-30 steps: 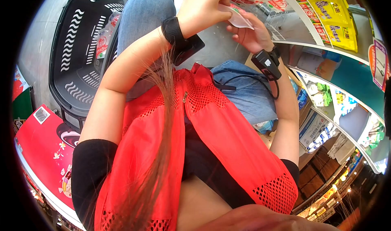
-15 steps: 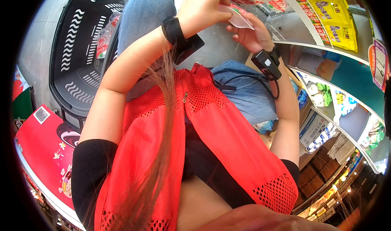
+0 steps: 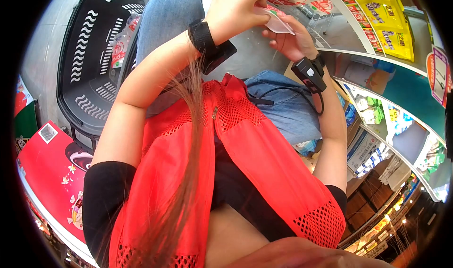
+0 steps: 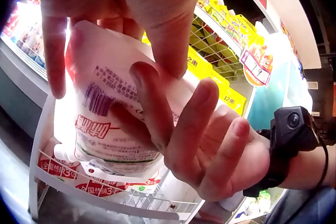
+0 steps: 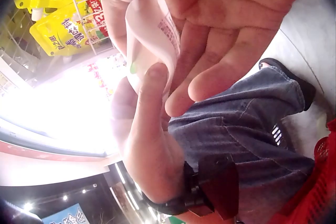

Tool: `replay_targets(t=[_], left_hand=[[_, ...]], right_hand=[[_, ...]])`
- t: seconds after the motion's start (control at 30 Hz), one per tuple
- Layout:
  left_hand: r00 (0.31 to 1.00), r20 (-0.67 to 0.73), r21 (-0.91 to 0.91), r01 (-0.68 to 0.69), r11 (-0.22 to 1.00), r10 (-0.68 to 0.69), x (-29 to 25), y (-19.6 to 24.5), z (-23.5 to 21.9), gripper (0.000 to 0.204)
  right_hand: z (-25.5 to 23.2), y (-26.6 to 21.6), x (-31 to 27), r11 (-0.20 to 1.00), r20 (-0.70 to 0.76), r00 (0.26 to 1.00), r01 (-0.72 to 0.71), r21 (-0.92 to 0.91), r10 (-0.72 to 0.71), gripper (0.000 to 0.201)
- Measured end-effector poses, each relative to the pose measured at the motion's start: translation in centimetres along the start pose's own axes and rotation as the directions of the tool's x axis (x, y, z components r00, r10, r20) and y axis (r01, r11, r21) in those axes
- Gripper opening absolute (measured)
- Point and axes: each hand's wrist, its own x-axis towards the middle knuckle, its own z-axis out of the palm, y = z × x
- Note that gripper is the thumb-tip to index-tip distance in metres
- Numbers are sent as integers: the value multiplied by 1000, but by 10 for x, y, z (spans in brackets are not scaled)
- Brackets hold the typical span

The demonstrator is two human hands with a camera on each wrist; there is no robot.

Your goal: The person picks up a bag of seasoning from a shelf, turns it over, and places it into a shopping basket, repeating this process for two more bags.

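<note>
Pouch check, white plastic with red print (image 4: 118, 56), held up between two hands.
Barely anything had changed from half a second earlier, so it looked more like a pause than a move, tbh. Left hand (image 3: 236, 10) pinched the pouch; right hand (image 3: 295, 41) had its fingers loosely spread against it, though I couldn't tell if that thumb was gripping too. Yellow printed packets (image 3: 389, 17) hung on the rack past the right hand, and a black slotted basket (image 3: 62, 79) sat off to the left.
</note>
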Motion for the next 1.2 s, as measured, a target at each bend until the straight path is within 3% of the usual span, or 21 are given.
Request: replay_targets(t=[0.73, 0.8, 1.2], left_hand=[[999, -37, 44, -9, 999, 10, -3, -4, -7, 22], [995, 5, -128, 96, 987, -96, -5, 0, -11, 20], [998, 26, -145, 66, 987, -63, -5, -2, -16, 19]], right_hand=[[18, -8, 2, 999, 14, 1000, -20, -31, 21, 36], [19, -8, 2, 999, 11, 1000, -23, -29, 24, 36], [26, -9, 2, 994, 45, 999, 11, -106, -6, 44]])
